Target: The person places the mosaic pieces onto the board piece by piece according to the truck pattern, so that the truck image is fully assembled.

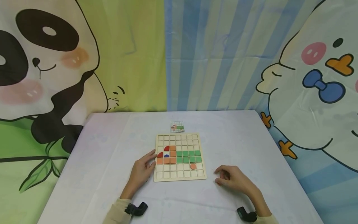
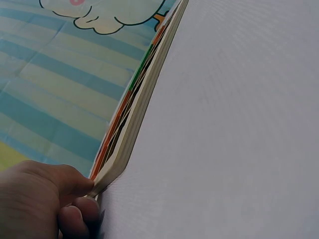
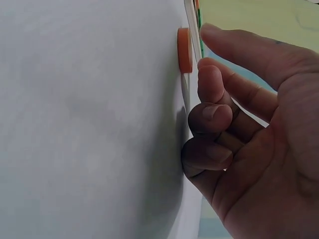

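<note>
A square wooden grid board [image 1: 179, 175] lies on the table with orange, green, red and blue pieces in some of its cells. My left hand [image 1: 142, 169] rests against the board's left edge, thumb and fingertips touching it; in the left wrist view those fingers [image 2: 77, 181] meet the edge near a corner. To the right of the board, my right hand [image 1: 233, 179] hovers low with loosely bent fingers and nothing between them. By its fingertips, the right wrist view shows an orange piece [image 3: 184, 50] on the table. On the board, a round orange piece [image 1: 193, 166] sits toward the lower right.
A small card [image 1: 177, 127] printed with a coloured grid picture lies just behind the board. White cloth [image 1: 112, 143] covers the table. Cartoon-printed curtains [image 1: 212, 56] hang behind and at the sides. A black wrist camera [image 1: 137, 209] is strapped to the left wrist.
</note>
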Motion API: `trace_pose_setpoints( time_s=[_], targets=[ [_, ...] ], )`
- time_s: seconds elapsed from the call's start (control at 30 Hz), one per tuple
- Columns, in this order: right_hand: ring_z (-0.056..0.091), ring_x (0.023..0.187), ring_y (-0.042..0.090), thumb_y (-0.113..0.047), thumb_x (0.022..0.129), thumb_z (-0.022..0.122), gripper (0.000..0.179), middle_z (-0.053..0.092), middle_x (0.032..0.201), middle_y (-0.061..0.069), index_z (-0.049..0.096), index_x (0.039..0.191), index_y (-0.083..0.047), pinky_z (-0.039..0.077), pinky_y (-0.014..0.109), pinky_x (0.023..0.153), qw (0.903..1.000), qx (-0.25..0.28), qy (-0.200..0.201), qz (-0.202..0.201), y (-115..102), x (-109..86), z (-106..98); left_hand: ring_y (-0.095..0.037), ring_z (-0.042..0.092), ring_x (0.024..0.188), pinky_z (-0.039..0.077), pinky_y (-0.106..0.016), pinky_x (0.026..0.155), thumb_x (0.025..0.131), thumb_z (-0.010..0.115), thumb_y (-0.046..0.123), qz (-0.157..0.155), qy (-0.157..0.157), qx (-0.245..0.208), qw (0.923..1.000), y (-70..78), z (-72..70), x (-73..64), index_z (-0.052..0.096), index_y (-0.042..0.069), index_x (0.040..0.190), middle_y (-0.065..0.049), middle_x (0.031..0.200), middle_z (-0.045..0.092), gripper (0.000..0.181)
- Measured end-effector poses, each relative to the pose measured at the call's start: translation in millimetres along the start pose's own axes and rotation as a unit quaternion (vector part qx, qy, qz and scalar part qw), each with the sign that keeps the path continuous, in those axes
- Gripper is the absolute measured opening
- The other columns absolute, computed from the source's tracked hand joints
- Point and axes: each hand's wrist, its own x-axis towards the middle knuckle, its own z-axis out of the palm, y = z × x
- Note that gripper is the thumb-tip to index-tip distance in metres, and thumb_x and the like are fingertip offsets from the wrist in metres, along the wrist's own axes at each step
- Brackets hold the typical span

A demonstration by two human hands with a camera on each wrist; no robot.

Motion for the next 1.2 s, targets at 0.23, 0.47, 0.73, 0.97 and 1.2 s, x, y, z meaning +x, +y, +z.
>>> trace_pose_setpoints(
  time_s=[0.23, 0.47, 0.73, 0.97, 1.2],
  targets=[
    [0.048, 0.062, 0.000, -0.043, 0.093, 0.081, 0.029, 0.061, 0.074, -0.010, 0.077, 0.107, -0.017, 0.044, 0.022, 0.058, 0.9997, 0.006, -0.005, 0.022, 3.2, -11.5, -2.1, -0.002, 0.041, 0.049, 0.035, -0.022, 0.047, 0.096, 0.075, 0.006, -0.004, -0.001, -0.004, 1.0000, 1.7, -0.3, -0.1, 0.075, 0.010, 0.131, -0.004, 0.153, 0.064, 0.035],
    [0.048, 0.062, 0.000, -0.047, 0.093, 0.080, 0.027, 0.060, 0.074, -0.010, 0.077, 0.103, -0.021, 0.043, 0.022, 0.058, 0.9997, 0.006, -0.008, 0.021, 4.9, -16.5, -1.5, -0.002, 0.041, 0.049, 0.035, -0.021, 0.047, 0.097, 0.074, 0.007, -0.007, -0.002, -0.002, 1.0000, 2.3, -0.1, 0.4, 0.075, 0.011, 0.131, -0.003, 0.153, 0.063, 0.034],
    [0.049, 0.066, 0.001, -0.028, 0.090, 0.086, 0.019, 0.061, 0.077, -0.011, 0.076, 0.106, -0.022, 0.044, 0.022, 0.061, 0.9993, 0.003, -0.025, 0.029, 4.5, -16.6, -2.3, -0.002, 0.041, 0.049, 0.036, -0.022, 0.046, 0.097, 0.073, 0.006, 0.000, -0.001, -0.004, 1.0000, 3.3, -0.3, 0.4, 0.075, 0.009, 0.131, -0.004, 0.153, 0.064, 0.034],
    [0.049, 0.067, 0.001, -0.024, 0.089, 0.087, 0.021, 0.062, 0.078, -0.011, 0.076, 0.106, -0.022, 0.044, 0.023, 0.062, 0.9994, -0.002, -0.020, 0.028, 4.3, -17.2, -1.3, -0.001, 0.040, 0.048, 0.035, -0.022, 0.045, 0.096, 0.074, 0.005, 0.006, 0.002, -0.005, 1.0000, 1.4, 0.5, 0.1, 0.075, 0.008, 0.130, -0.005, 0.152, 0.064, 0.035],
    [0.048, 0.066, 0.000, -0.026, 0.089, 0.087, 0.020, 0.062, 0.077, -0.011, 0.076, 0.105, -0.022, 0.043, 0.022, 0.061, 0.9995, -0.001, -0.018, 0.028, 5.8, -17.0, 0.7, -0.002, 0.040, 0.047, 0.035, -0.021, 0.044, 0.097, 0.073, 0.008, -0.001, 0.003, 0.001, 1.0000, 0.8, 1.2, 0.0, 0.075, 0.010, 0.131, -0.004, 0.153, 0.064, 0.034]
  ],
)
